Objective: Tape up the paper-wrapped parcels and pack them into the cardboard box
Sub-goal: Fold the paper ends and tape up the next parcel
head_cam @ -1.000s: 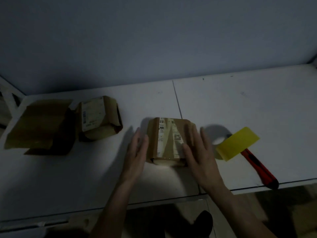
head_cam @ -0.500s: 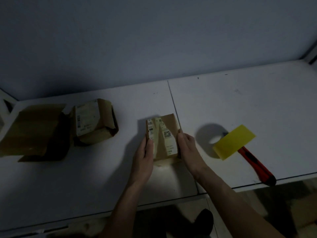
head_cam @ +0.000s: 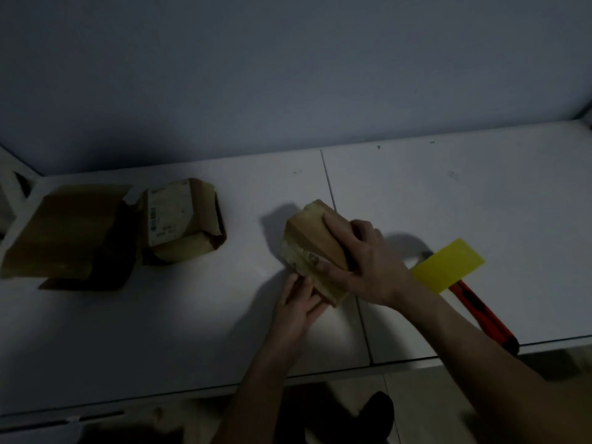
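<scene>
Two bare hands tilt a brown paper-wrapped parcel on a white table.

The brown paper-wrapped rectangular parcel sits tipped near the table's middle, its long axis running from far-left to near-right. The right hand clamps over its top, fingers curled round the edges. The left hand supports the near end with straight fingers. A second brown wrapped parcel and an open brown cardboard box lie well to the left; a yellow plastic scraper and a red utility knife lie to the right.
</scene>
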